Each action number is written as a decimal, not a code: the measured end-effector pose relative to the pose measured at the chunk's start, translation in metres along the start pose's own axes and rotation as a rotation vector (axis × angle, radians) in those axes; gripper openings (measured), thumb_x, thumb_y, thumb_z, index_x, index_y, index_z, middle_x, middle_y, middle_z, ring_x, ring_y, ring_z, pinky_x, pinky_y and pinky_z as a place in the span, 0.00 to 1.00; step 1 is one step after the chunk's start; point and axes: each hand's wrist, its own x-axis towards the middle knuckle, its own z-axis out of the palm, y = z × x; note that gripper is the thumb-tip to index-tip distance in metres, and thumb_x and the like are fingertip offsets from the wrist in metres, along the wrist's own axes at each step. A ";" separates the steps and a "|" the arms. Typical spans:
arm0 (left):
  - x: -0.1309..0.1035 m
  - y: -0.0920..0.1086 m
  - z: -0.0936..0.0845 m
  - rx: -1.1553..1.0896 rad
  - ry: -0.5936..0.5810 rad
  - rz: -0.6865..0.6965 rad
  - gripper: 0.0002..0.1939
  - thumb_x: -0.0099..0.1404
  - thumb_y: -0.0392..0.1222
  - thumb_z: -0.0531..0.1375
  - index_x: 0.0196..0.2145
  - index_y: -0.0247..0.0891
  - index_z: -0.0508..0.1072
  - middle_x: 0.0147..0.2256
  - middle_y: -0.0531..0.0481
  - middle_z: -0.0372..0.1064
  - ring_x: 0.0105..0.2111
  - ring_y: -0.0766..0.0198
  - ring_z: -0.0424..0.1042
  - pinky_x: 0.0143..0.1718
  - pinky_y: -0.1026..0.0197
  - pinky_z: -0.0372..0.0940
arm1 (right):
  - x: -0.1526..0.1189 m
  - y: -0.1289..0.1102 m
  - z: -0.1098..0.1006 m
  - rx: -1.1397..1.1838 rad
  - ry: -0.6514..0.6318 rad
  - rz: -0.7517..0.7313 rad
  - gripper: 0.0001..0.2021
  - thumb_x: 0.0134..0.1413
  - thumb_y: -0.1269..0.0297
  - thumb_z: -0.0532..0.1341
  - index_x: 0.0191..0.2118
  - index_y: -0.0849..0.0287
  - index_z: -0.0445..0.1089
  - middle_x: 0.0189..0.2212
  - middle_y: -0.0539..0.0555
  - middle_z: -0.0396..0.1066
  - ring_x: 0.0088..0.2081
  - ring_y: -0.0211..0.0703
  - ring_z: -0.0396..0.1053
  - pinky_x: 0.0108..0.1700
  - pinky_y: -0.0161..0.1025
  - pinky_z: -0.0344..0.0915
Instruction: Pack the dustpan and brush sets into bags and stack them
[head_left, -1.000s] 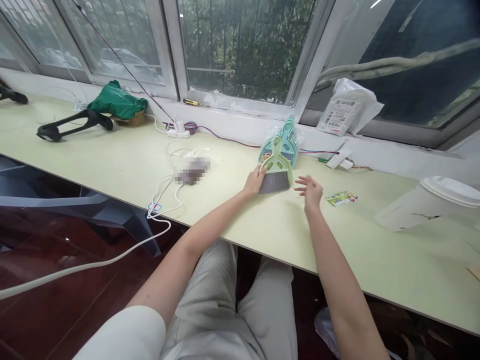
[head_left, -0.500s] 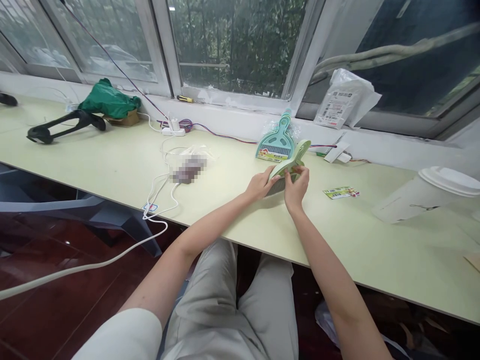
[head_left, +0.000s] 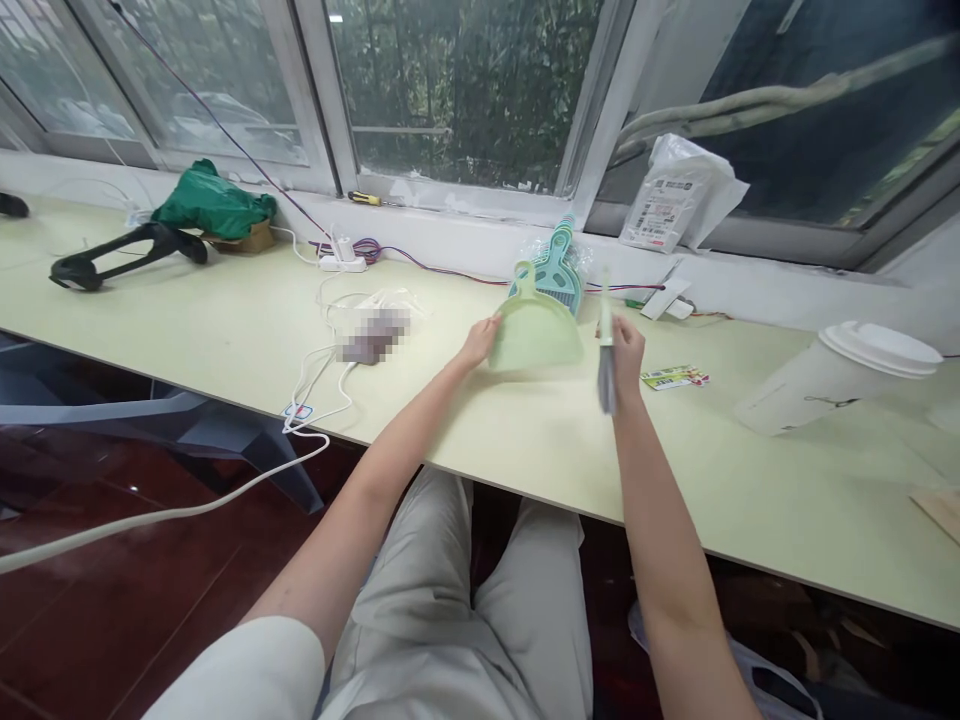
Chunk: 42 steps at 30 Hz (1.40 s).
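A pale green dustpan [head_left: 538,335] is gripped at its left edge by my left hand [head_left: 480,340], its handle pointing away toward the window. My right hand [head_left: 628,355] closes round a small hand brush [head_left: 606,345], held upright with its grey bristles downward and somewhat blurred. The brush and dustpan are apart, with a gap between them. Behind the dustpan, partly covered by it, a stack of teal dustpan sets [head_left: 556,270] leans near the wall. A printed card label [head_left: 675,377] lies on the table right of my right hand.
On the table [head_left: 420,410], a large white lidded cup [head_left: 832,380] stands at right. White cables, a blurred-out item [head_left: 373,335] and a power strip [head_left: 343,262] lie left. Farther left are a black frame [head_left: 127,255] and green bag [head_left: 214,200]. A plastic packet [head_left: 667,200] leans by the window.
The brush and dustpan, held together before, are now separated. My left hand has moved left with the dustpan, whose open face now shows; my right hand has moved right with the brush.
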 end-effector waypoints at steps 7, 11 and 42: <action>0.005 -0.017 -0.043 0.664 -0.107 -0.083 0.21 0.61 0.54 0.57 0.18 0.38 0.65 0.28 0.39 0.71 0.43 0.44 0.71 0.45 0.52 0.60 | -0.005 0.033 -0.013 -0.770 -0.206 0.183 0.14 0.54 0.57 0.57 0.33 0.62 0.75 0.35 0.65 0.73 0.43 0.55 0.68 0.44 0.47 0.62; 0.003 -0.018 -0.042 0.720 -0.039 -0.090 0.24 0.61 0.58 0.56 0.16 0.38 0.64 0.25 0.38 0.70 0.44 0.43 0.70 0.47 0.50 0.59 | -0.006 0.048 -0.009 -0.854 -0.254 0.203 0.15 0.48 0.55 0.62 0.36 0.62 0.75 0.41 0.67 0.72 0.46 0.59 0.68 0.45 0.50 0.62; -0.031 0.016 0.028 1.015 -0.365 0.893 0.15 0.66 0.30 0.50 0.44 0.33 0.73 0.38 0.40 0.71 0.38 0.59 0.70 0.36 0.59 0.58 | -0.010 0.018 0.024 -0.583 -0.485 -0.087 0.09 0.51 0.58 0.64 0.37 0.54 0.77 0.39 0.52 0.76 0.42 0.45 0.70 0.44 0.39 0.62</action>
